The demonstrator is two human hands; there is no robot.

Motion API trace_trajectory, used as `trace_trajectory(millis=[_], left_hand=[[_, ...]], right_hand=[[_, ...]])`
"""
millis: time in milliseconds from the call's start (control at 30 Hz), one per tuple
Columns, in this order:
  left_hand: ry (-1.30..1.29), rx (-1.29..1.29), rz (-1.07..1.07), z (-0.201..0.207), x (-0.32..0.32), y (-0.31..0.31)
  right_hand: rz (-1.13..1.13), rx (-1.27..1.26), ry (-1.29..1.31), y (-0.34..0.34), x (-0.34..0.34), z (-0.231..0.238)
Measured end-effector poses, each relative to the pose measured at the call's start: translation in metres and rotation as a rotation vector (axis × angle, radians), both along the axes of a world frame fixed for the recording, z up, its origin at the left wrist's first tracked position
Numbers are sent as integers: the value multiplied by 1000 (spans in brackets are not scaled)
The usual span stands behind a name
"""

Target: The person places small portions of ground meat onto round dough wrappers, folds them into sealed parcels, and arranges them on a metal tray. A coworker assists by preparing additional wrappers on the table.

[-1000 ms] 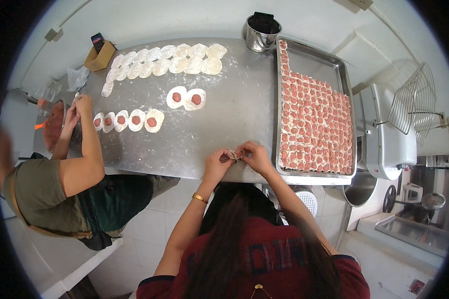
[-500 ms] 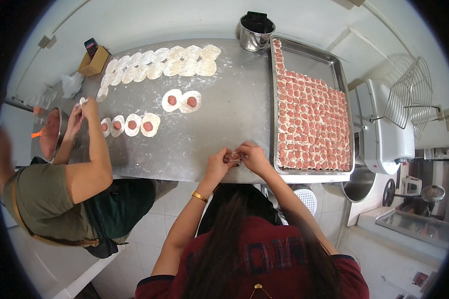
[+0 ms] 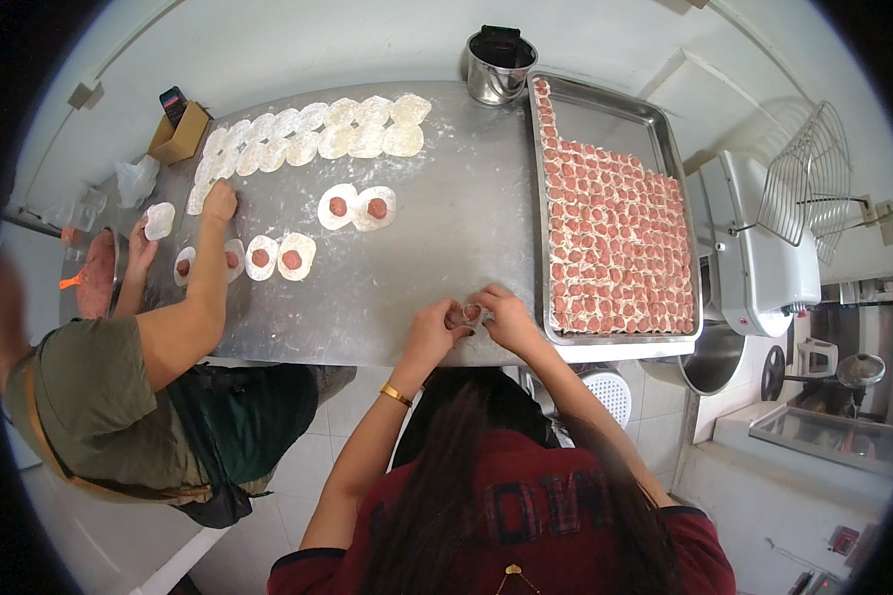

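Near the table's front edge, my left hand (image 3: 433, 329) is closed round a small dumpling (image 3: 471, 314) with pink meat filling showing. A second pink piece shows within the left fingers, though they partly cover it. My right hand (image 3: 507, 315) pinches the dumpling's wrapper from the other side. Ahead of my hands lie two round white wrappers, a left one (image 3: 337, 206) and a right one (image 3: 375, 208), each with a ball of meat. To their left, more filled wrappers (image 3: 296, 256) lie in a row.
A large metal tray (image 3: 615, 109) of closely packed open-topped dumplings stands right. Overlapping plain wrappers (image 3: 327, 129) lie at the far left. A co-worker's arm (image 3: 191, 297) reaches over the table from the left, beside a bowl of meat (image 3: 99, 273). A steel bucket (image 3: 496, 84) stands behind.
The co-worker's right hand has moved to the plain wrappers, while their left holds a wrapper; another filled wrapper is in view beside them. My hands have shifted only slightly round the dumpling.
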State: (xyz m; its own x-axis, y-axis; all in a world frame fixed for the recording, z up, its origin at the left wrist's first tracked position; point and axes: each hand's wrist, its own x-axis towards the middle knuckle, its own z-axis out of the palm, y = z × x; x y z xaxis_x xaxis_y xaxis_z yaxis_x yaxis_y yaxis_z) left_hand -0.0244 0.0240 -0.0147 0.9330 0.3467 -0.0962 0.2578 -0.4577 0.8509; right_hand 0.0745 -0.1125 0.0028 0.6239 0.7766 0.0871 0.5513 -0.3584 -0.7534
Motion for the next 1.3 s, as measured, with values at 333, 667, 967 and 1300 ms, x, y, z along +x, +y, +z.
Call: trace_trajectory(millis=[333,667,967,1300], left_hand=[[-24,-91,-15,8,3,-5],[-66,31,-8,6,9,-8],[-124,-19,-70,2,10,-7],[-176,-14,-60,-4,16,-6]], right_hand=[[-58,26,-33,-5,-3,1],[-151,-13,-44,-9,-3,-3],[-260,-31,14,-9,-10,-20],[-322,16,-20,1,-11,-15]])
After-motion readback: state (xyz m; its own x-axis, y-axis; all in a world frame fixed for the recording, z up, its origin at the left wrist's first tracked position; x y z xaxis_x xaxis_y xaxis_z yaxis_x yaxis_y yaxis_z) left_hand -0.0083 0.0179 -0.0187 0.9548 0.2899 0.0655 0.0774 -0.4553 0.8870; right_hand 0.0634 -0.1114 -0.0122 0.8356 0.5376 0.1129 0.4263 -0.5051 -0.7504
